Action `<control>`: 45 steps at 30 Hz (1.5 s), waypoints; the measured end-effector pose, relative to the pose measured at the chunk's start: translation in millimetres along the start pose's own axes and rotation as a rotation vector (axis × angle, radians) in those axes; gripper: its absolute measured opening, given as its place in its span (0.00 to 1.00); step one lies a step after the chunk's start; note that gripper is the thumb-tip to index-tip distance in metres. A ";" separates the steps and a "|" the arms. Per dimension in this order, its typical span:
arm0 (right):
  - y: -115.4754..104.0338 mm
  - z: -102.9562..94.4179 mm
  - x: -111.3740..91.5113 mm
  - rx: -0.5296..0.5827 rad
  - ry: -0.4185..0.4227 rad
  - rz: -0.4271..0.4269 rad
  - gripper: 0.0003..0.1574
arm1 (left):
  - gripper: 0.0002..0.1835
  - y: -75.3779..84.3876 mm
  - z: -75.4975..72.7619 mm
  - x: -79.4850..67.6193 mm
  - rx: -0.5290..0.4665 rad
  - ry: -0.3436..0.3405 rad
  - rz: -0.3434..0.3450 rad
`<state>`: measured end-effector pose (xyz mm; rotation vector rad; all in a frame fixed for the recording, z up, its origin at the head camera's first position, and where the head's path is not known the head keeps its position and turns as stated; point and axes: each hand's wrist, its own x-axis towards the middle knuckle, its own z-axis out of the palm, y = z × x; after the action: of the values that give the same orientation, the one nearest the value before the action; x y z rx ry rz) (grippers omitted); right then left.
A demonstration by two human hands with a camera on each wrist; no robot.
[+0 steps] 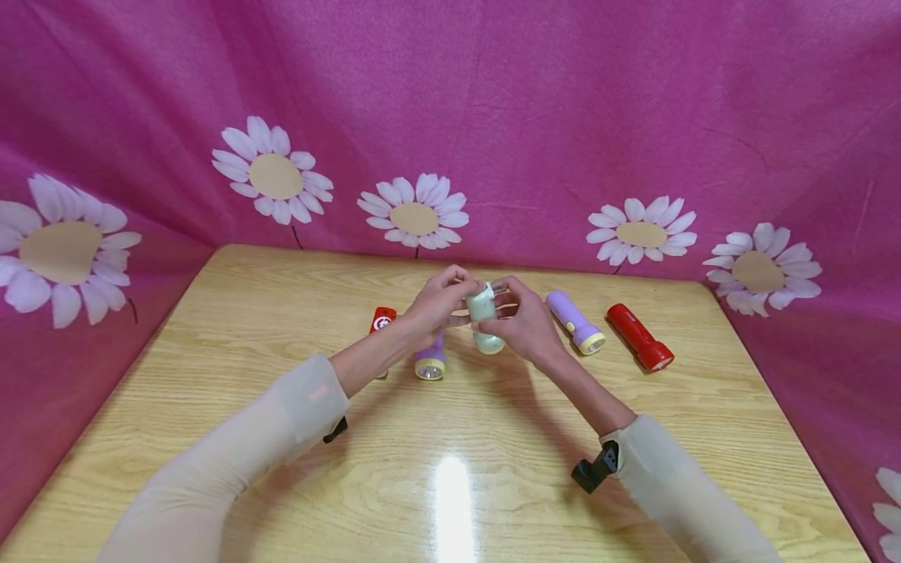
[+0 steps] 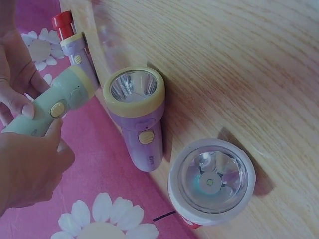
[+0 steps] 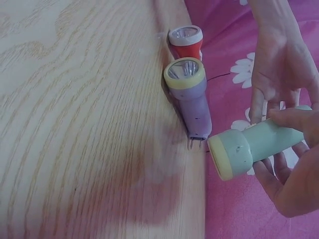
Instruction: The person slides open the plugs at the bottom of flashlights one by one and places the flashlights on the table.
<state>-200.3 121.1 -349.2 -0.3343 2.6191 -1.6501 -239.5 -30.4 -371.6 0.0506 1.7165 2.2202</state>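
Both the left hand point(image 1: 438, 303) and the right hand point(image 1: 526, 324) of a person in pale long sleeves point(image 1: 281, 410) hold a mint-green plastic flashlight point(image 1: 482, 309) with a pale-yellow rim above a light wood-grain table point(image 1: 394, 485). Right fingers and thumb curl around the barrel; left thumb and fingers pinch near the tail, one fingertip beside the yellow switch point(image 2: 58, 109). The flashlight's lens end tilts down toward the wearer.

To the left, partly hidden by the left forearm, lie a lilac plastic flashlight with a yellow rim point(image 1: 431, 360), two metal prongs point(image 3: 195, 144) showing at its tail, and, just beyond it, a red flashlight with a white rim and white emblem point(image 1: 383, 315). To the right, near each other, lie a second lilac, yellow-rimmed flashlight point(image 1: 573, 319) and an all-red flashlight point(image 1: 637, 334), lenses toward the wearer. Magenta cloth point(image 1: 535, 102) printed with white daisies point(image 1: 414, 217) surrounds the tabletop. Black wrist-mounted devices point(image 1: 595, 467) show below the cuffs.
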 end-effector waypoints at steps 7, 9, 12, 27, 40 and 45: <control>29.6 1.5 14.6 0.030 0.004 0.017 0.31 | 0.04 1.2 0.5 -1.3 -0.014 -0.018 -0.007; 34.0 1.5 16.3 0.032 0.011 0.025 0.31 | 0.05 1.6 0.5 -1.1 -0.012 -0.022 -0.010; 37.3 1.0 17.5 0.049 0.015 0.029 0.31 | 0.06 2.3 0.8 -1.3 -0.010 -0.032 -0.012; 35.7 -1.6 18.0 0.112 0.027 0.085 0.30 | 0.22 1.8 2.3 0.6 0.216 -0.044 0.047; 35.1 -2.6 15.0 0.169 0.001 0.107 0.30 | 0.22 5.6 -1.3 4.5 0.248 -0.039 -0.002; 36.8 -5.1 14.2 0.185 -0.022 0.101 0.31 | 0.22 5.9 -1.9 6.9 0.218 -0.047 -0.020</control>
<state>-221.0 138.1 -378.6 -0.2083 2.4005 -1.8244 -247.9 -31.5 -367.7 0.1359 1.9169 1.9929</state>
